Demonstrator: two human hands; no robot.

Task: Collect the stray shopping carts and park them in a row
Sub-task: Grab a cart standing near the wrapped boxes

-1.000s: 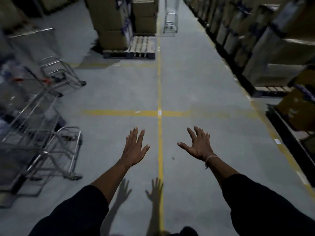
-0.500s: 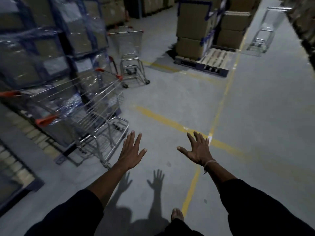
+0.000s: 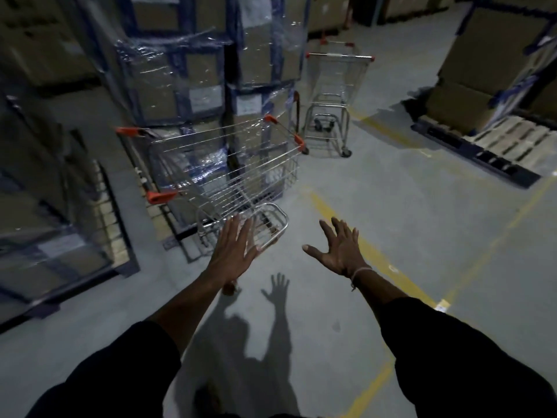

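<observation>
Both grips released, left hand (image 3: 233, 251) and right hand (image 3: 337, 247) spread, holding nothing. Near cart (image 3: 229, 173) just ahead of left grip; far cart (image 3: 331, 104) well beyond it, apart. No row yet, collecting looks barely started.

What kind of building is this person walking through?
Most likely a warehouse or store stockroom: shrink-wrapped cartons stacked high, a wooden pallet on the concrete floor with painted yellow lines, and a stray shopping cart.

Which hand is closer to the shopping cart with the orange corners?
The left hand. It overlaps the low front rack of the orange-cornered cart in the picture, fingers straight; actual touch is unclear. The right hand is off to the cart's right, over bare floor, fingers spread.
</observation>
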